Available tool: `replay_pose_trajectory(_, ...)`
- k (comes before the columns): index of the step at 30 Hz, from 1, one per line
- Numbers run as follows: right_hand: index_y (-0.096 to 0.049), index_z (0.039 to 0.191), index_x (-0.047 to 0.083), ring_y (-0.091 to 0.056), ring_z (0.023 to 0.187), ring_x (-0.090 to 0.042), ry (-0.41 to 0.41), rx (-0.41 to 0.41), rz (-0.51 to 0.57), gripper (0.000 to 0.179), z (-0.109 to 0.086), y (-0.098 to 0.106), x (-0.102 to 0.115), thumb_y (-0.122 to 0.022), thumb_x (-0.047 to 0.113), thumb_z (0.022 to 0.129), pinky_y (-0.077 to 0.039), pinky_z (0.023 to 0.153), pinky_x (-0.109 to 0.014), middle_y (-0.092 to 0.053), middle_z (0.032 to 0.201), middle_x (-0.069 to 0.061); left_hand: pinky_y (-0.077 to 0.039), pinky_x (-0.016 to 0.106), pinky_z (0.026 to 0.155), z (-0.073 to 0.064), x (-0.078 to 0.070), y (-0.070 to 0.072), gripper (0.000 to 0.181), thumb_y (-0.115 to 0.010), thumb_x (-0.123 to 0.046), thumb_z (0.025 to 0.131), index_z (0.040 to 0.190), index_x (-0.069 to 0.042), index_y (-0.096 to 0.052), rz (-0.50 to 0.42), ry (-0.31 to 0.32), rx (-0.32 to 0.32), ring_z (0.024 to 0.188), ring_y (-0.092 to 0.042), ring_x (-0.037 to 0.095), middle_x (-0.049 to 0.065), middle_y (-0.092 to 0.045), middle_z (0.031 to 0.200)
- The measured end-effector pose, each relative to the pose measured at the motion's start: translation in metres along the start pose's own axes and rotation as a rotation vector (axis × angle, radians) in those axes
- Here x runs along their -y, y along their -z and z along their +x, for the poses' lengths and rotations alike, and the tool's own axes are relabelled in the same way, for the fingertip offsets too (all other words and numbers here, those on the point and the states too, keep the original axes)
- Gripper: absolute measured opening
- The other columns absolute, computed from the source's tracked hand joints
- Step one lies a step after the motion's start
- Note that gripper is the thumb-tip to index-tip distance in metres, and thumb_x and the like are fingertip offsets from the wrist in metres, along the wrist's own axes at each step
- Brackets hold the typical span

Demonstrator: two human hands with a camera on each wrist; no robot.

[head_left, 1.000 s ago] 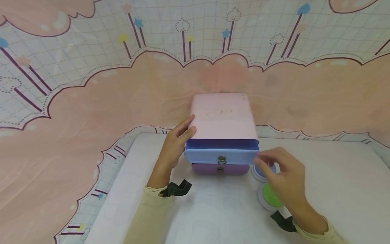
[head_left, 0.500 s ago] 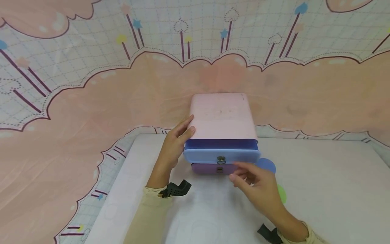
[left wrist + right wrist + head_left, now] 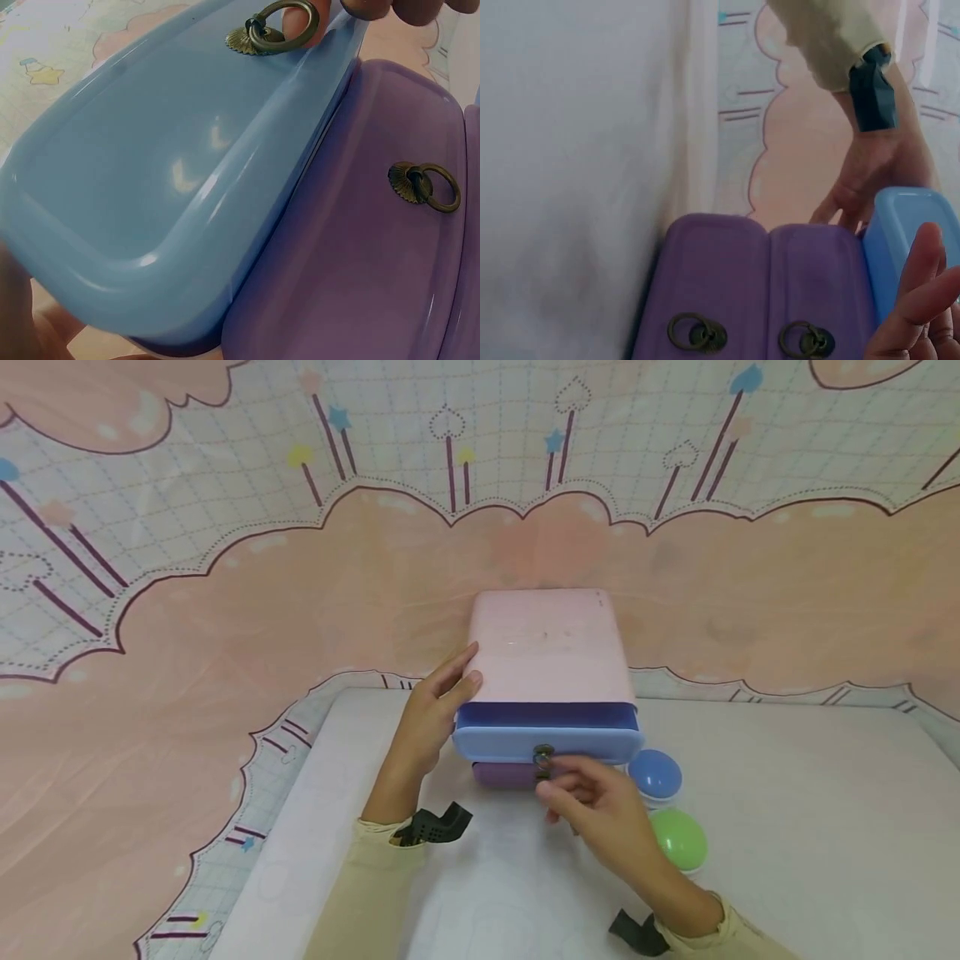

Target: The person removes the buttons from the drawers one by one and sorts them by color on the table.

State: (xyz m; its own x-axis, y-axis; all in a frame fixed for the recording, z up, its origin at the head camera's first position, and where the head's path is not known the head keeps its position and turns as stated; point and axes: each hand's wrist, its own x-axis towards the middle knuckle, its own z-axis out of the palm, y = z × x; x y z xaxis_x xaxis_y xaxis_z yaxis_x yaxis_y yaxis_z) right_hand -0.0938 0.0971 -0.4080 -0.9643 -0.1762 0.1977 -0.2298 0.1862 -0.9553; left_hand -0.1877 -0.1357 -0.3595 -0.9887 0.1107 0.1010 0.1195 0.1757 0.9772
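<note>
A small drawer unit with a pink top point(image 3: 551, 647) stands at the back of the table. Its light blue drawer point(image 3: 495, 745) is pulled partly out, over purple drawers point(image 3: 502, 775) that sit closed. My left hand point(image 3: 426, 718) rests against the unit's left side, fingers and thumb extended along it. My right hand point(image 3: 607, 814) is at the drawer front; its index fingertip touches the blue drawer's brass ring handle point(image 3: 300, 45), showing through the ring in the left wrist view. The thumb stands lower, apart from that fingertip. Another ring handle point(image 3: 439, 187) hangs on the purple front.
To the unit's right, a blue-topped round object point(image 3: 656, 773) and a green-topped one point(image 3: 681, 837) stand on the white table point(image 3: 817, 827), partly behind my right hand. A patterned cloth point(image 3: 337, 593) hangs behind the table.
My right hand has moved left from the blue drawer's right edge to its ring handle, uncovering the blue and green round tops. The left hand and the drawer unit stay put.
</note>
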Motion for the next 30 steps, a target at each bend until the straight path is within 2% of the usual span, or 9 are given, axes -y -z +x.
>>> replay_pose_trajectory(4, -0.072, 0.113, 0.004, -0.070, 0.061, -0.015, -0.037, -0.008, 0.037, 0.023, 0.005, -0.007, 0.000, -0.072, 0.020, 0.097, -0.051, 0.048, -0.027, -0.075, 0.082, -0.011, -0.037, 0.068, 0.110, -0.001, -0.001, 0.000, 0.050, -0.061, -0.039, 0.102, 0.151, -0.033, -0.052, 0.001, -0.002, -0.004, 0.152, -0.037, 0.026, -0.003, -0.034, 0.167)
replay_pose_trajectory(10, -0.074, 0.103, 0.001, -0.070, 0.057, -0.016, -0.037, -0.055, 0.057, 0.019, 0.010, -0.013, 0.001, -0.068, 0.019, 0.099, -0.050, 0.047, -0.027, -0.074, 0.077, -0.012, -0.036, 0.067, 0.112, 0.000, 0.000, 0.000, 0.050, -0.062, -0.037, 0.102, 0.151, -0.031, -0.052, -0.012, -0.002, -0.001, 0.152, -0.036, 0.026, -0.003, -0.035, 0.166)
replay_pose_trajectory(17, -0.073, 0.103, 0.001, -0.069, 0.056, -0.017, -0.045, -0.066, 0.050, 0.023, 0.015, -0.012, 0.000, -0.067, 0.022, 0.100, -0.049, 0.048, -0.027, -0.074, 0.077, -0.012, -0.035, 0.050, 0.121, 0.001, 0.001, -0.001, 0.050, -0.062, -0.034, 0.102, 0.151, -0.026, -0.052, -0.009, -0.033, -0.009, 0.152, -0.037, 0.023, 0.000, -0.035, 0.166)
replay_pose_trajectory(23, -0.073, 0.106, 0.003, -0.070, 0.058, -0.019, -0.072, -0.064, 0.038, 0.024, 0.020, -0.010, 0.001, -0.067, 0.026, 0.100, -0.049, 0.050, -0.025, -0.074, 0.079, -0.010, -0.047, 0.058, 0.107, 0.001, 0.001, -0.001, 0.050, -0.062, -0.036, 0.102, 0.150, -0.031, -0.052, -0.033, 0.014, -0.002, 0.152, -0.037, 0.024, -0.003, -0.034, 0.166)
replay_pose_trajectory(27, -0.074, 0.105, 0.005, -0.070, 0.058, -0.021, -0.083, -0.076, 0.025, 0.023, 0.025, -0.009, 0.001, -0.067, 0.026, 0.100, -0.049, 0.050, -0.026, -0.074, 0.078, -0.009, -0.053, 0.059, 0.098, 0.001, -0.001, -0.002, 0.050, -0.063, -0.036, 0.101, 0.150, -0.033, -0.052, -0.049, 0.031, 0.002, 0.151, -0.038, 0.025, -0.004, -0.034, 0.167)
replay_pose_trajectory(30, -0.073, 0.105, 0.003, -0.070, 0.058, -0.021, -0.087, -0.081, 0.031, 0.024, 0.029, -0.009, 0.000, -0.067, 0.026, 0.100, -0.049, 0.051, -0.026, -0.074, 0.078, -0.010, -0.054, 0.057, 0.096, 0.001, -0.001, -0.002, 0.051, -0.063, -0.036, 0.101, 0.151, -0.033, -0.052, -0.064, 0.041, 0.005, 0.151, -0.038, 0.024, -0.005, -0.033, 0.167)
